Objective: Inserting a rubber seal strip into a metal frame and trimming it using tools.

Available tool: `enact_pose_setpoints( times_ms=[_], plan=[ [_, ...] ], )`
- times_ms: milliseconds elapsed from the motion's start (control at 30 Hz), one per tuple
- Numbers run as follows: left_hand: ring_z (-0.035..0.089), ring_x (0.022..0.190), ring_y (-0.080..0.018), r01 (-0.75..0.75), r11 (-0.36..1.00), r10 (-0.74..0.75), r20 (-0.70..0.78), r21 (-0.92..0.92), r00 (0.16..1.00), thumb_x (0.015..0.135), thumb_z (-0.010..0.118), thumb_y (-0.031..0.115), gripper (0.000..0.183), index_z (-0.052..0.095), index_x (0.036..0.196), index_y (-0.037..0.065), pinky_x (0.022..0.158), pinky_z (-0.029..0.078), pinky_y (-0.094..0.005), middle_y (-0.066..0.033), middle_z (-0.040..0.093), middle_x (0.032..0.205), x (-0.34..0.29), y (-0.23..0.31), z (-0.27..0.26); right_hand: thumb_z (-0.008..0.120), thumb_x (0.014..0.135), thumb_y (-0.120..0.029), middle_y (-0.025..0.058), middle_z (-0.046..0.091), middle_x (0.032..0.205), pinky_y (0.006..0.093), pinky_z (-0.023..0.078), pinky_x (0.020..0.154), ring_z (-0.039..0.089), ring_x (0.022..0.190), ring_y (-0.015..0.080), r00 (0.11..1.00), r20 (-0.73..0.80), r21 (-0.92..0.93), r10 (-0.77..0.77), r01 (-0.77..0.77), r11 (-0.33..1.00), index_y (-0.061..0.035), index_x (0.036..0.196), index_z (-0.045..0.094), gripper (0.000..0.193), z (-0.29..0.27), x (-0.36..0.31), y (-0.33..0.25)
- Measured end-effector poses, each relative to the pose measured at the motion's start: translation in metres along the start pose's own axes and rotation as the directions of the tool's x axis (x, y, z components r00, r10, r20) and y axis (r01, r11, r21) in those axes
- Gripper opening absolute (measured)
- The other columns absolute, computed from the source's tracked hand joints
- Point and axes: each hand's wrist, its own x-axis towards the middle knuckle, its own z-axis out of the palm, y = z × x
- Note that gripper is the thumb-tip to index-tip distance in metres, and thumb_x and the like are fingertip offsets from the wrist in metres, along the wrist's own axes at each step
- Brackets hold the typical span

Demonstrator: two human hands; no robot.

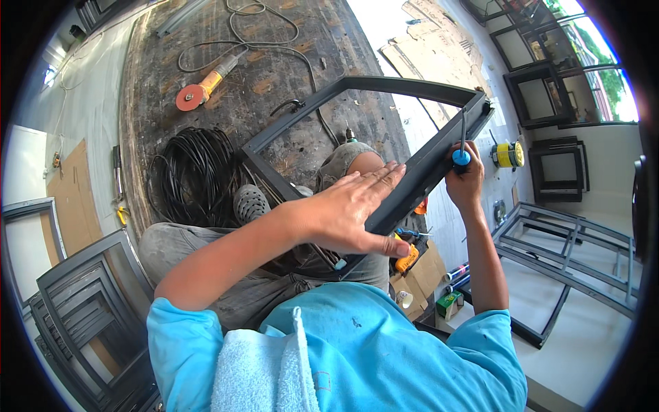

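A dark grey metal window frame (pixel 293 118) rests tilted across my lap and knee. My left hand (pixel 350 209) lies on its near bar, fingers stretched out flat and thumb apart. Further along the same bar, close to the far right corner, my right hand (pixel 467 180) is wrapped round the blue-and-black handle of a hand tool (pixel 461 158). The tool's thin grey shaft runs toward that corner; I cannot make out where its tip touches. Left of the frame, a coil of black rubber strip (pixel 195 175) lies beside my grey clog (pixel 252 204).
An angle grinder (pixel 206 84) with a red disc and its cord lie on the worn wooden board (pixel 268 58). At right are a yellow spool (pixel 509 155), a yellow tool (pixel 407 258), cardboard (pixel 427 273) and metal frames (pixel 563 240). More frames (pixel 86 295) lean at left.
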Motion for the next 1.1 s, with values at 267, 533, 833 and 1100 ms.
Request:
enact_pose_setpoints(
  times_ms=[267, 533, 833, 1100],
  plan=[
    [0.04, 0.144, -0.0458, 0.335, 0.866, -0.217, -0.324, 0.372, 0.921, 0.081, 0.058, 0.084, 0.104, 0.058, 0.137, -0.004, 0.122, 0.025, -0.0548, -0.0291, 0.048, 0.15, -0.11, -0.01, -0.028, 0.056, 0.073, 0.009, 0.0113, 0.06, 0.093, 0.0343, 0.051, 0.078, 0.065, 0.086, 0.0309, 1.0, -0.015, -0.063, -0.028, 0.027, 0.998, -0.0021, 0.093, 0.063, 0.025, -0.005, -0.001, 0.007],
    [0.063, 0.096, -0.0269, 0.05, 0.955, 0.154, -0.635, 0.291, 0.757, 0.08, 0.085, 0.026, 0.042, 0.066, 0.111, 0.005, 0.083, 0.052, -0.0401, -0.0083, 0.063, 0.107, -0.108, 0.041, 0.038, 0.062, 0.077, 0.001, 0.0082, 0.066, 0.097, 0.0352, 0.053, 0.082, 0.069, 0.091, 0.0266, 0.994, -0.047, -0.001, -0.1, 0.1, 0.995, -0.0044, 0.096, 0.067, 0.02, 0.006, 0.041, -0.01],
    [0.062, 0.083, -0.0223, 0.166, 0.954, 0.141, -0.862, 0.25, 0.486, 0.079, 0.085, 0.003, 0.03, 0.067, 0.103, 0.003, 0.07, 0.051, -0.0321, -0.0082, 0.061, 0.097, -0.098, 0.039, 0.052, 0.064, 0.078, 0.003, 0.0069, 0.067, 0.104, 0.0334, 0.052, 0.086, 0.068, 0.097, 0.0221, 0.995, -0.025, 0.025, -0.096, 0.097, 0.995, -0.0048, 0.102, 0.069, 0.026, 0.009, 0.059, -0.021],
    [0.059, 0.076, -0.021, 0.259, 0.919, 0.132, -0.85, 0.298, 0.51, 0.081, 0.083, 0.003, 0.029, 0.073, 0.108, 0.004, 0.066, 0.049, -0.033, -0.0063, 0.059, 0.092, -0.095, 0.042, 0.06, 0.068, 0.089, -0.007, 0.0158, 0.062, 0.123, 0.0383, 0.052, 0.092, 0.064, 0.108, 0.0338, 0.955, 0.104, -0.084, -0.277, 0.286, 0.955, -0.0055, 0.126, 0.062, 0.038, -0.027, 0.023, -0.04]
  ],
)
